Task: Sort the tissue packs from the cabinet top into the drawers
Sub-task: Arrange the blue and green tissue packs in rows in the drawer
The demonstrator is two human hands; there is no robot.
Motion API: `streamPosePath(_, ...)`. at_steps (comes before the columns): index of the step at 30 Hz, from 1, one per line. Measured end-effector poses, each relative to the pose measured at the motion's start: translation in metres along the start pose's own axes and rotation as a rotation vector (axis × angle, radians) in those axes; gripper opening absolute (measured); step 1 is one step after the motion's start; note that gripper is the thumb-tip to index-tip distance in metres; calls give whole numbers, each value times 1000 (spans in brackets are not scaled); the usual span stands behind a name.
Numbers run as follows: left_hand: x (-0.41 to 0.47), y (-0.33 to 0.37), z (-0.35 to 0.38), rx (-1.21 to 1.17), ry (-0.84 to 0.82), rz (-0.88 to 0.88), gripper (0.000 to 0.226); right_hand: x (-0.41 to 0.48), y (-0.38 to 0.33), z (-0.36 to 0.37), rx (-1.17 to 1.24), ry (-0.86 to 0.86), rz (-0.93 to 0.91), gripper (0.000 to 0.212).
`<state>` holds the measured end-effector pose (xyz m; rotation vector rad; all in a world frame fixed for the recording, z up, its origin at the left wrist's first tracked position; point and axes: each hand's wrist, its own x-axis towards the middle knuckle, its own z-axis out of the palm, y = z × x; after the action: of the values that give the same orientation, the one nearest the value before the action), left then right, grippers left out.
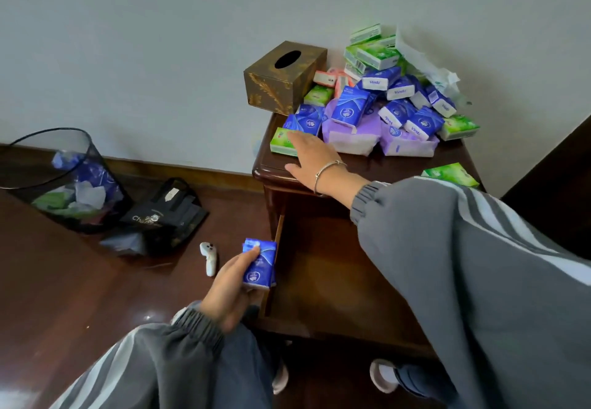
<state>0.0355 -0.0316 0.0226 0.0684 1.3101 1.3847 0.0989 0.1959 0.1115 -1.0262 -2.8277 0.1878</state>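
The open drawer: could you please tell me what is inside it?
Only bare wooden floor shows in the drawer; no packs visible. The right sleeve covers its right part. The left hand holds a blue pack by its left wall.

Open drawer (323,268) bare; packs (377,101) crowd cabinet top (275,165).

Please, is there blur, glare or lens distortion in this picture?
Head view: wide-angle stretching makes the right sleeve look oversized; light is soft, and the tissue pile throws a faint shadow on the wall; a small glare spot sits on the floor; the right hand is slightly blurred.
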Motion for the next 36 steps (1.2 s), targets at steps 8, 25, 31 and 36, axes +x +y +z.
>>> streamPosePath(8,11,-11,0,-45,-37,9,27,-29,41,-1,-124,14,-151,51)
streamPosePath(25,20,-28,16,79,-46,86,44,-164,168,-42,-13,37,733,73)
streamPosePath(31,19,-28,9,43,-23,74,45,-157,164,-35,-56,44,783,84)
streamPosePath(36,22,-28,10,39,-27,91,44,-153,151,-29,-103,256,790,62)
